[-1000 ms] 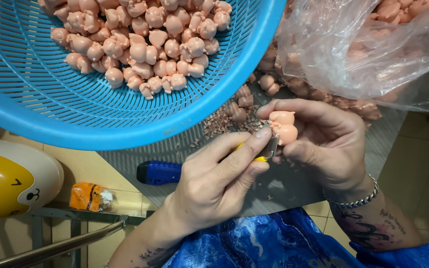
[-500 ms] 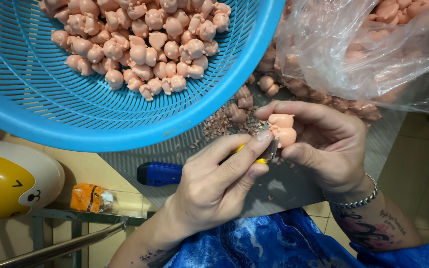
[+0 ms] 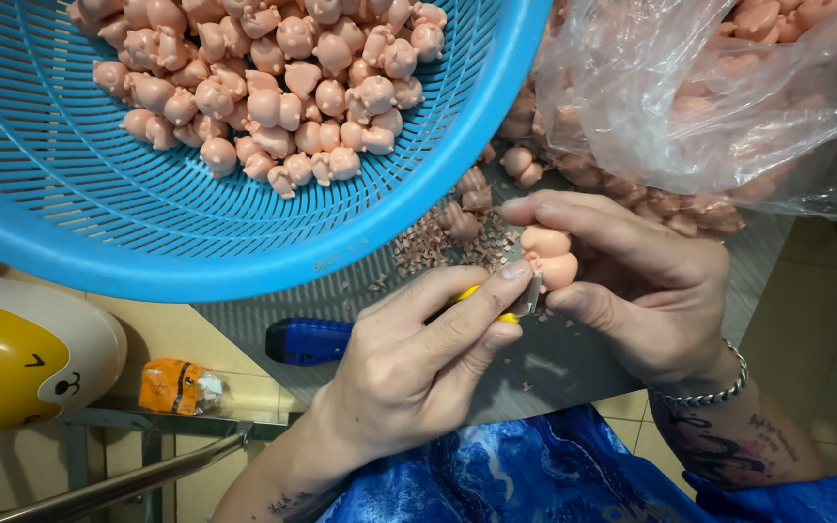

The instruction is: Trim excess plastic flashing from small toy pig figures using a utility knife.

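Your right hand (image 3: 646, 281) keeps the pink figure (image 3: 549, 257) pinched; your left hand (image 3: 428, 358) still grips the knife (image 3: 525, 300) against it, barely moved, trimming continues near the basket (image 3: 99, 232).

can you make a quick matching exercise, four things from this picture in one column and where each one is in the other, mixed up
Things
1. small pink figure
2. yellow-handled blade
3. blue basket
4. clear plastic bag

Places
a. top right, holding more pink pieces
b. pinched in the right hand
c. top left, part filled with pink figures
d. in the grip of the left hand, its tip against the figure

Pairs: 1-b, 2-d, 3-c, 4-a
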